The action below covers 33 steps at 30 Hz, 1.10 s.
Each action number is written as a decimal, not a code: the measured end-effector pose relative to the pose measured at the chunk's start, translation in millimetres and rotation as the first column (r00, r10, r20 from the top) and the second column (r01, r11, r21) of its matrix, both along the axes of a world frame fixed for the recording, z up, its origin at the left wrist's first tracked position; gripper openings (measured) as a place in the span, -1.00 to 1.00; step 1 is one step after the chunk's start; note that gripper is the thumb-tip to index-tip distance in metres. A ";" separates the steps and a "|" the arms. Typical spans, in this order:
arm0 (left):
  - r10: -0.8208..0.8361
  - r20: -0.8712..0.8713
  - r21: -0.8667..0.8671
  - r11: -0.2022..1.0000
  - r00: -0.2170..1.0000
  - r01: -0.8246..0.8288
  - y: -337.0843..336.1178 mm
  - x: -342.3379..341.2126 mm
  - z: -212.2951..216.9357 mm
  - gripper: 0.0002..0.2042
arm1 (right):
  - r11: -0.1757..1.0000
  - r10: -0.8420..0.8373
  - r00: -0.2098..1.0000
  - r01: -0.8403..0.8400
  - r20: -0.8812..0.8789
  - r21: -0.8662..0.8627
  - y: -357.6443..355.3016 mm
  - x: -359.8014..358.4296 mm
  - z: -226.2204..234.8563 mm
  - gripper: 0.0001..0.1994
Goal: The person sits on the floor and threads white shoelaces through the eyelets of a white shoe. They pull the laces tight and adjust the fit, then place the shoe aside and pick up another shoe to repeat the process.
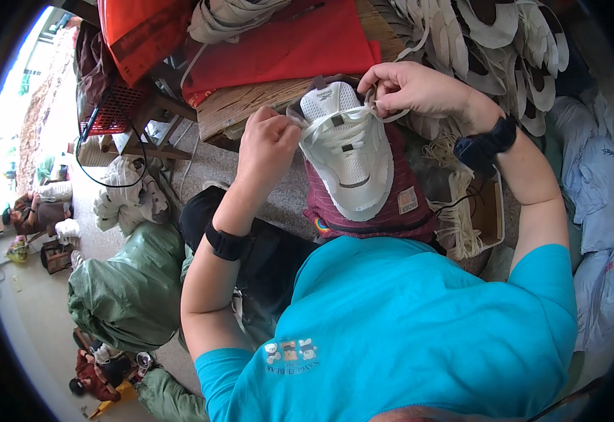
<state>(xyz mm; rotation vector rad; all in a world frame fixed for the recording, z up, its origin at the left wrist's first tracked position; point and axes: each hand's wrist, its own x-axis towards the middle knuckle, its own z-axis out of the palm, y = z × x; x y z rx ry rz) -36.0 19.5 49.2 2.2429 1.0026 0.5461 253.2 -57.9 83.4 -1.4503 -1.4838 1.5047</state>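
A white shoe upper, its toe towards me, rests on a maroon striped cloth over my lap. A white shoelace runs through its eyelets and across the tongue. At the upper's left edge, the fingers of my left hand are closed on the lace. On the opposite edge my right hand pinches the lace between thumb and forefinger, close to the collar. What lies inside either closed hand is partly hidden by the fingers.
Ahead stands a wooden bench with a red cloth. Grey-white uppers pile up at the far right. Loose laces hang by a box on my right. A green sack lies left; other people sit beyond.
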 end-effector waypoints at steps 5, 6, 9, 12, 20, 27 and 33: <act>-0.157 -0.143 -0.029 0.988 0.977 0.154 17.1 -0.7 25.1 -0.81 | 0.997 0.078 0.990 -0.076 0.113 -0.028 9.2 9.3 2.3 -0.69; -0.175 -0.153 0.016 0.984 0.973 0.180 21.3 -1.7 29.2 -0.83 | 0.996 0.084 0.986 -0.079 0.144 -0.041 10.8 7.9 6.6 -0.70; -0.212 -0.114 0.012 0.977 0.971 0.215 33.2 -1.2 39.7 -0.76 | 0.988 0.154 0.938 -0.141 0.310 -0.063 19.3 1.4 19.4 -0.75; -0.401 -0.058 -0.080 0.915 0.914 0.396 52.2 0.3 29.4 -0.75 | 0.965 0.250 0.838 -0.257 0.484 -0.054 35.7 -6.9 22.8 -0.81; -0.416 -0.160 -0.276 0.890 0.895 0.364 62.1 20.5 32.5 -0.81 | 0.931 0.335 0.806 -0.205 0.488 -0.302 56.7 -4.9 40.5 -0.72; -0.189 0.191 -0.088 0.974 0.963 0.209 40.3 53.5 32.3 -0.83 | 0.910 0.385 0.571 -0.369 0.725 -0.192 68.5 -21.9 25.3 -0.77; 0.028 0.303 0.156 0.985 0.952 -0.078 19.6 43.4 24.8 -0.79 | 0.994 -0.015 0.856 -0.042 0.518 0.099 75.7 -23.2 12.7 -0.75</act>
